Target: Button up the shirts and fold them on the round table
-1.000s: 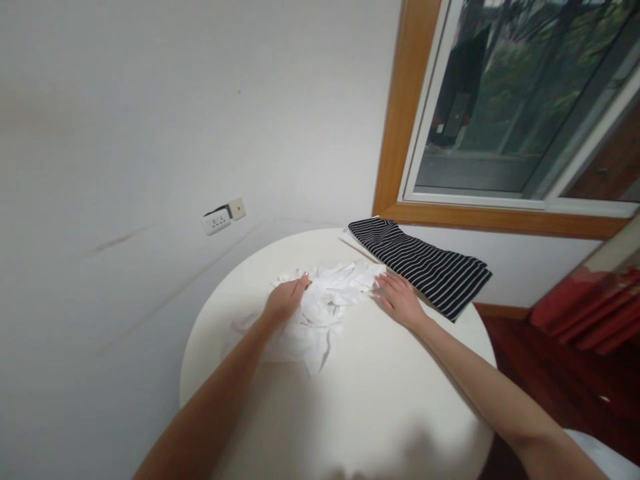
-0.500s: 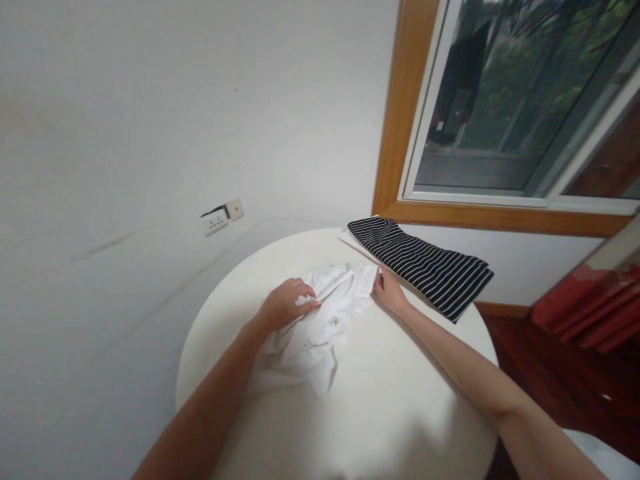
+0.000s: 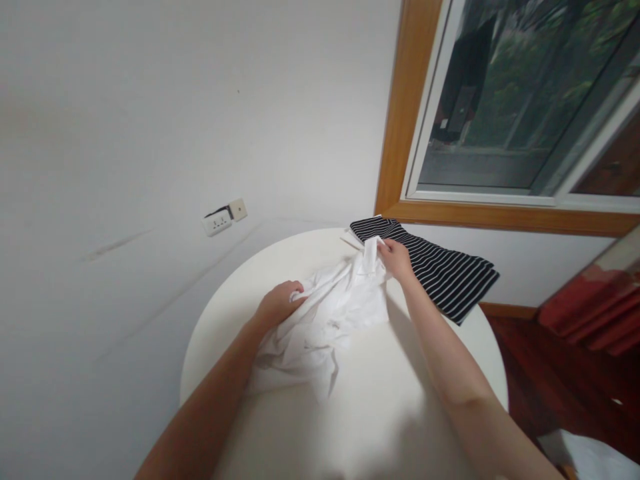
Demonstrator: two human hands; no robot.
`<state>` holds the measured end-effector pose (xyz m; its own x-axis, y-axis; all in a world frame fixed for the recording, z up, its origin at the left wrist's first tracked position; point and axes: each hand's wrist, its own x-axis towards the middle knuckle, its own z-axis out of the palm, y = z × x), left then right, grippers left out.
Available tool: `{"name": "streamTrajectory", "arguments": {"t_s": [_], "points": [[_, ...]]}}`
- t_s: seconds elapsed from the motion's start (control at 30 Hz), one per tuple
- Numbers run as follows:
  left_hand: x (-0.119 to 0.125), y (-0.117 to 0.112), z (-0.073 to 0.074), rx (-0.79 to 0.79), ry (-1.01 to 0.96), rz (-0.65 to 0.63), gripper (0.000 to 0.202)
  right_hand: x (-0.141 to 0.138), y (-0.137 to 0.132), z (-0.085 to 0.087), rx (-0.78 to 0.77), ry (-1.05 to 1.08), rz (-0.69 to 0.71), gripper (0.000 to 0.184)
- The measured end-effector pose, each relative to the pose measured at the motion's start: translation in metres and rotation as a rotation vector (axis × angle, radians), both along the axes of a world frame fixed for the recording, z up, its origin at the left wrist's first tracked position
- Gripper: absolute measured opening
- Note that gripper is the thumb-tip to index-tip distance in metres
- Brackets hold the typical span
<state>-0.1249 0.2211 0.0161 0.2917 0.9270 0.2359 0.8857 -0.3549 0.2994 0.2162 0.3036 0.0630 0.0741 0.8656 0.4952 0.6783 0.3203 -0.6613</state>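
A crumpled white cloth garment [image 3: 327, 317] lies across the round white table [image 3: 370, 407], its far right end raised. My right hand [image 3: 397, 259] pinches that raised end, just in front of the striped cloth. On the garment's left side my left hand [image 3: 280, 303] is closed on a fold of the fabric. The garment's exact kind cannot be told from its creased shape. Its near end rests loosely on the tabletop, with a corner pointing toward me.
A folded black-and-white striped garment [image 3: 445, 273] lies at the table's far right, over a pale flat edge. A wall with a socket [image 3: 217, 222] stands behind on the left. A wood-framed window [image 3: 500, 212] is behind right; a red curtain [image 3: 595, 307] hangs farther right.
My right hand has lifted the white garment's far end up and slightly to the right, stretching the fabric. My left hand has shifted slightly left and stays on the cloth.
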Motion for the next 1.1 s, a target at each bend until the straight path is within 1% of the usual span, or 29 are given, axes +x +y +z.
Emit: {"name": "streamTrajectory", "arguments": {"t_s": [0.13,0.2,0.27,0.3,0.37,0.47,0.53,0.63,0.7,0.8,0.87,0.93,1.0,1.07,1.1], "points": [[-0.005,-0.003,0.009,0.048,0.01,0.075,0.03,0.006,-0.011,0.012,-0.026,-0.142,-0.024,0.029],[-0.009,-0.003,0.013,0.092,-0.027,0.143,0.027,0.013,-0.014,0.016,-0.037,-0.202,-0.021,0.028],[-0.014,-0.003,0.017,0.161,-0.099,0.233,0.026,0.021,-0.016,0.018,-0.055,-0.211,0.004,0.027],[-0.017,-0.002,0.019,0.199,-0.142,0.278,0.025,0.025,-0.016,0.019,-0.083,-0.186,0.027,0.027],[-0.024,-0.001,0.021,0.264,-0.226,0.35,0.023,0.033,-0.017,0.021,-0.192,-0.072,0.113,0.028],[-0.034,0.003,0.023,0.343,-0.341,0.415,0.021,0.041,-0.018,0.022,-0.386,0.153,0.262,0.031],[-0.044,0.006,0.023,0.397,-0.419,0.454,0.021,0.043,-0.019,0.022,-0.447,0.274,0.31,0.032],[-0.064,0.011,0.018,0.46,-0.491,0.539,0.021,0.043,-0.017,0.022,-0.447,0.454,0.33,0.032],[-0.079,0.013,0.013,0.482,-0.482,0.606,0.022,0.042,-0.015,0.02,-0.43,0.559,0.345,0.032],[-0.1,0.012,0.002,0.493,-0.452,0.688,0.022,0.042,-0.011,0.013,-0.469,0.64,0.364,0.031],[-0.109,0.01,-0.004,0.449,-0.476,0.724,0.021,0.041,-0.007,0.007,-0.51,0.658,0.344,0.028],[-0.115,0.009,-0.009,0.373,-0.54,0.753,0.021,0.039,-0.004,0.001,-0.52,0.68,0.309,0.024],[-0.117,0.009,-0.01,0.332,-0.566,0.771,0.023,0.035,-0.002,-0.003,-0.501,0.726,0.283,0.022],[-0.112,0.011,-0.008,0.353,-0.501,0.741,0.027,0.029,-0.001,-0.004,-0.473,0.793,0.263,0.024],[-0.107,0.012,-0.006,0.368,-0.455,0.695,0.03,0.026,-0.001,-0.004,-0.455,0.829,0.261,0.029]]}}
